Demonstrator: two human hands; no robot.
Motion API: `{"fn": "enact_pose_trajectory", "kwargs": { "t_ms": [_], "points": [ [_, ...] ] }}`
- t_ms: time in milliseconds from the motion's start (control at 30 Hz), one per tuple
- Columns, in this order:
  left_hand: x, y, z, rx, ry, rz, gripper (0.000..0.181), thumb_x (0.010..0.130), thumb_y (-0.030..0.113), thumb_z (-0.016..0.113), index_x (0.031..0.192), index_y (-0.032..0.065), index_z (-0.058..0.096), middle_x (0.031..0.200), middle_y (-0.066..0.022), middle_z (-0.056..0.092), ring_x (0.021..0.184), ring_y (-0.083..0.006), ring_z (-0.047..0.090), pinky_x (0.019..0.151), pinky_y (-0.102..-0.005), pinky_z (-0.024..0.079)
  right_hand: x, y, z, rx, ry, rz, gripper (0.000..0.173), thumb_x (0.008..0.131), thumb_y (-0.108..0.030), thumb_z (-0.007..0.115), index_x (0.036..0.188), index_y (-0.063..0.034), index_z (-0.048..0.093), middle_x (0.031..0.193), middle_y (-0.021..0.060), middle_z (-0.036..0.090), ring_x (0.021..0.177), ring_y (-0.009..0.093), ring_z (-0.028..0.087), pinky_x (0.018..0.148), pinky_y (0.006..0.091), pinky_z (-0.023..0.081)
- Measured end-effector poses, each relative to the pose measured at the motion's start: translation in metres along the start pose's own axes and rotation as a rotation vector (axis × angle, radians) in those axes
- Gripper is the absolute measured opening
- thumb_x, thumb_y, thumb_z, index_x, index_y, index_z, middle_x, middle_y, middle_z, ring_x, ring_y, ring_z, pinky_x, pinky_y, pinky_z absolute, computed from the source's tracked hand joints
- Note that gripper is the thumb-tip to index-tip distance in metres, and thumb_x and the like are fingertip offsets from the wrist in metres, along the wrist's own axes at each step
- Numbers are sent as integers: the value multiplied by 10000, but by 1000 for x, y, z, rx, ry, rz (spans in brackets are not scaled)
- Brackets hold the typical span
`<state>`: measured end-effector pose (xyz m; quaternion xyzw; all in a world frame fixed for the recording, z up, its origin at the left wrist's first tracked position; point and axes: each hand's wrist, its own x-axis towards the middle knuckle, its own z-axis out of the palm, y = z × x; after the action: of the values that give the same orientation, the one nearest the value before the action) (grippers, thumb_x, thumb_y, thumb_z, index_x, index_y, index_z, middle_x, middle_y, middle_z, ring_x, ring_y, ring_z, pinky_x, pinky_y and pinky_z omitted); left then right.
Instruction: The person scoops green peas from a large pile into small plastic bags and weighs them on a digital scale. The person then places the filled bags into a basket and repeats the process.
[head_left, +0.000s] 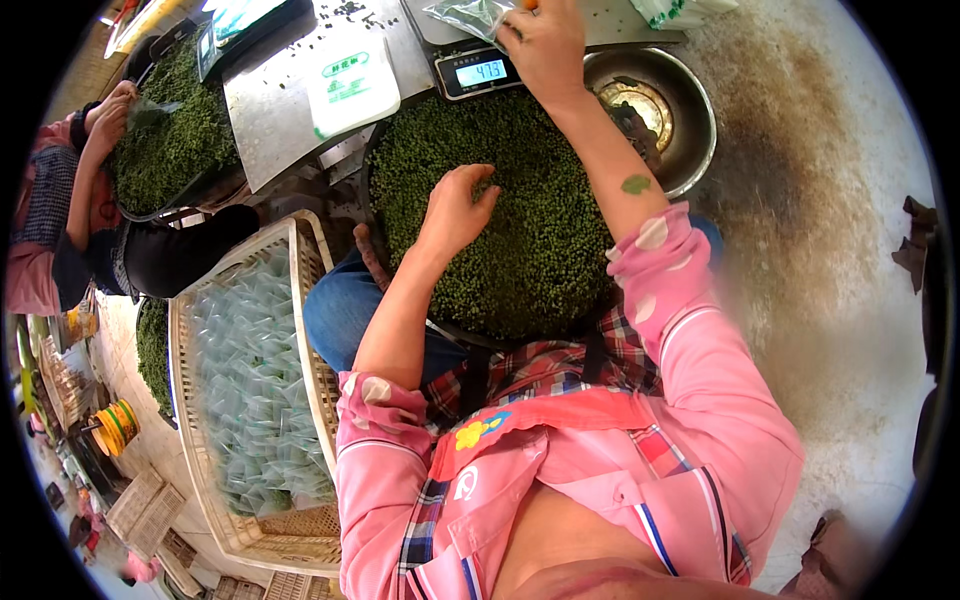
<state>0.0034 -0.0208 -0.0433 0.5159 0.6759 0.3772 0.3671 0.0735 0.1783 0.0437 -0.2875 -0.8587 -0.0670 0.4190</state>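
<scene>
My left hand (459, 206) is above a round tub of small green peppercorns (525, 247), thumb and fingers apart and nothing visible between them. At the top edge, my right hand (546, 52) has curled fingers at a clear plastic bag (472, 16). That bag lies on the platform of a digital scale (480, 71) with a lit display. Something small and orange shows by the right fingers, partly cut off by the picture's edge. A green leaf (636, 184) clings to my right forearm. The tub rests between my knees.
A stack of printed plastic bags (352, 86) lies on the metal table (259, 127). Right of the tub stands a steel basin (701, 112). A plastic crate (311, 300) of filled clear bags is at my left. Beyond it a co-worker's hands (111, 120) hold a bag over another peppercorn tub (176, 142).
</scene>
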Motion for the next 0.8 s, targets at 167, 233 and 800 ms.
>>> {"fn": "enact_pose_trajectory", "kwargs": {
  "t_ms": [167,233,800],
  "points": [
    [2,-10,1,103,-2,59,360,868,136,656,1194,-12,624,1156,-201,636,1070,-347,596,887,-436,494,-21,13,1,202,-359,167,180,823,-182,679,957,-63,692,961,127,535,928,316,520,799,431,433],
    [1,-15,3,94,66,98,330,870,145,665,1169,5,647,1093,-163,673,943,-276,637,819,-372,513,-33,15,-9,289,-226,61,245,876,-156,684,1118,-129,698,863,70,497,760,224,512,666,361,432],
    [83,16,-3,605,302,607,385,766,-88,508,1111,9,650,1187,-162,632,1151,-331,570,975,-418,472,-169,-82,-6,400,-1235,146,122,799,-104,665,862,-2,643,878,170,656,874,366,650,781,511,510]
  ]
}}
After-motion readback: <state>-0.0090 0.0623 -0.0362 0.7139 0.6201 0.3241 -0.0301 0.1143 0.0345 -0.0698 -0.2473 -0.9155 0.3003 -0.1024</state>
